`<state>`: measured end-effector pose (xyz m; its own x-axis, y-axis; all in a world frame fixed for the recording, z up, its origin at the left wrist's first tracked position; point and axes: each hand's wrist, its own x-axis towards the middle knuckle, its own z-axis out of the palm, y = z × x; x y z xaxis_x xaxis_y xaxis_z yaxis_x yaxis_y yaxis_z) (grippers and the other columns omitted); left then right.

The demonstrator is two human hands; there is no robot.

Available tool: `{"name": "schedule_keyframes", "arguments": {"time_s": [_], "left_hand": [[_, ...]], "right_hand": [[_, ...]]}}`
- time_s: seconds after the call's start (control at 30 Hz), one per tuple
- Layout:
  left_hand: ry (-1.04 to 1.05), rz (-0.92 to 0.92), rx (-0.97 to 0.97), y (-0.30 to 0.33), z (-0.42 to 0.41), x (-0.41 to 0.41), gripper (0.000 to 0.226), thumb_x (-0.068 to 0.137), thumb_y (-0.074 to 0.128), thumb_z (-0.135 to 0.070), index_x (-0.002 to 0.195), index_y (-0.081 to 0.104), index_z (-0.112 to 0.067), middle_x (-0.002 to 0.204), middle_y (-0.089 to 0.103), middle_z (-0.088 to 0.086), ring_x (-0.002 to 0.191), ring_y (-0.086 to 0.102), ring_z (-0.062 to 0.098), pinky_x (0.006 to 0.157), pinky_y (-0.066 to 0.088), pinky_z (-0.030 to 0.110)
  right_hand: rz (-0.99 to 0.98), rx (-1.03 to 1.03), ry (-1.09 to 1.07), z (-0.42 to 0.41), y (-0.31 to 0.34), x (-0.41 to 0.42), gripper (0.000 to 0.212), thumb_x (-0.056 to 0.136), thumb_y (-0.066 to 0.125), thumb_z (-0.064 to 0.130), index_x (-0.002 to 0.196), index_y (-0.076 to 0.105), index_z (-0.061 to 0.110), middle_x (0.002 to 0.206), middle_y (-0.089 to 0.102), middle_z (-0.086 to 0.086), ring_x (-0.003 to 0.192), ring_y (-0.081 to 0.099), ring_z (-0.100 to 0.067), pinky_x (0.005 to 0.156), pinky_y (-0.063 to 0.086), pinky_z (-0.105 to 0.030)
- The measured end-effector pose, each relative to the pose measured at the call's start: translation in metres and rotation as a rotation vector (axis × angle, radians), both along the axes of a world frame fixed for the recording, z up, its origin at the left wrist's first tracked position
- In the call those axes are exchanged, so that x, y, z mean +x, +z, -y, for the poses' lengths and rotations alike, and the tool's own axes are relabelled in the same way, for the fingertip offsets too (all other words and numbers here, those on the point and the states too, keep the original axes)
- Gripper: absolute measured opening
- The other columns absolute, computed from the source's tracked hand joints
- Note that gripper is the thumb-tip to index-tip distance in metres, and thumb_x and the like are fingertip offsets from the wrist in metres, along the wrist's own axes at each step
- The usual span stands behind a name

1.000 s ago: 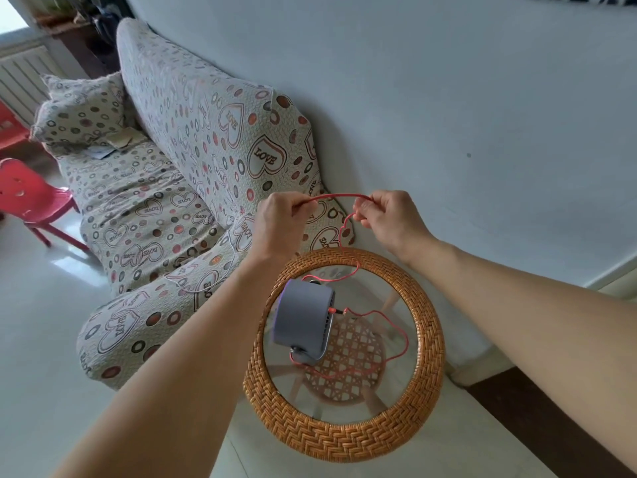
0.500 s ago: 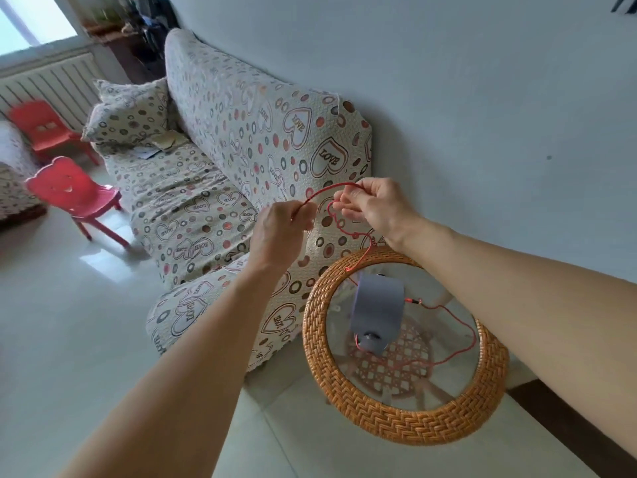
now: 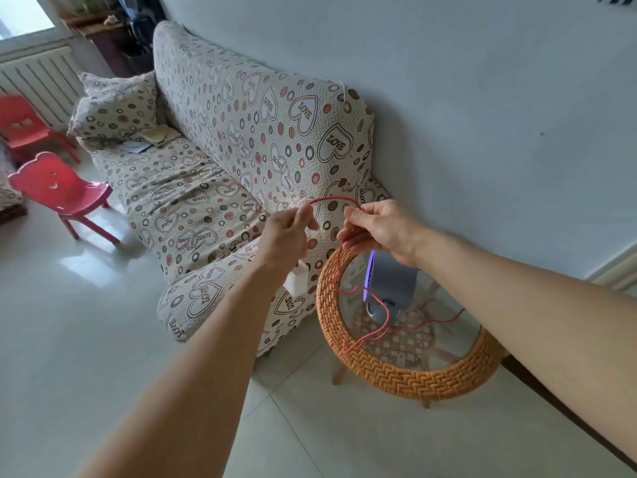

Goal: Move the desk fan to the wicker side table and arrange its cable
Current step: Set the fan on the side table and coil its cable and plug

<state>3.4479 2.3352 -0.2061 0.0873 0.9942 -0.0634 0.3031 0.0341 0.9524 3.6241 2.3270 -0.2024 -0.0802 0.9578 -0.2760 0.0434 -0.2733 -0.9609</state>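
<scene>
A grey desk fan (image 3: 391, 288) stands on the glass top of the round wicker side table (image 3: 406, 374) beside the sofa. Its thin red cable (image 3: 336, 199) arcs between my two hands, held above the table's far rim. My left hand (image 3: 286, 236) pinches one end of the arc; a white plug block (image 3: 297, 279) hangs below its wrist. My right hand (image 3: 375, 227) grips gathered loops of the cable. More cable (image 3: 379, 327) trails across the glass around the fan's base and over the near rim.
A sofa (image 3: 213, 174) with a heart-and-circle cover runs along the wall left of the table, a cushion (image 3: 113, 108) at its far end. Two red plastic children's chairs (image 3: 58, 191) stand on the pale tiled floor at left. A radiator (image 3: 38, 81) lines the far wall.
My hands still hold the cable but the arc between them has shortened and the right hand has gathered more loops. My view has swung left, so the table sits further right.
</scene>
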Motion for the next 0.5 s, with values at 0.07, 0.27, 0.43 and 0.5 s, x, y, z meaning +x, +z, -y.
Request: {"name": "schedule_keyframes", "arguments": {"time_s": [0.07,0.27,0.43,0.5], "left_hand": [[-0.023,0.094,-0.061,-0.006,0.007,-0.003,0.036,0.102,0.043,-0.032,0.077,0.06,-0.012,0.048,0.042,-0.003,0.036,0.04,0.002,0.043,0.039,0.018],[0.01,0.193,-0.178,-0.025,0.034,-0.009,0.038,0.1,0.044,-0.039,0.077,0.062,-0.015,0.044,0.043,-0.01,0.043,0.033,0.009,0.048,0.03,0.028],[0.213,0.27,-0.282,-0.028,0.062,-0.007,0.035,0.1,0.047,-0.035,0.077,0.064,-0.014,0.051,0.044,-0.006,0.046,0.033,0.009,0.048,0.029,0.024],[0.204,0.228,-0.291,-0.035,0.076,0.001,0.034,0.099,0.049,-0.034,0.078,0.065,-0.013,0.055,0.046,-0.003,0.047,0.034,0.009,0.047,0.03,0.023]], "right_hand": [[0.047,0.002,0.004,0.014,-0.003,0.002,0.026,0.093,0.059,0.027,0.079,0.063,0.006,0.081,0.07,-0.015,0.064,0.064,-0.022,0.058,0.056,-0.026],[0.24,-0.007,0.049,0.065,-0.02,0.028,0.031,0.095,0.056,0.03,0.088,0.069,0.002,0.082,0.074,-0.01,0.068,0.064,-0.011,0.067,0.048,-0.023],[0.161,-0.14,-0.035,0.109,-0.037,0.06,0.027,0.1,0.048,0.017,0.081,0.061,0.004,0.073,0.067,-0.012,0.059,0.058,-0.019,0.057,0.051,-0.024],[-0.047,-0.194,-0.177,0.118,-0.044,0.066,0.026,0.101,0.043,0.012,0.08,0.057,0.007,0.069,0.058,-0.011,0.056,0.051,-0.019,0.057,0.049,-0.029]]}}
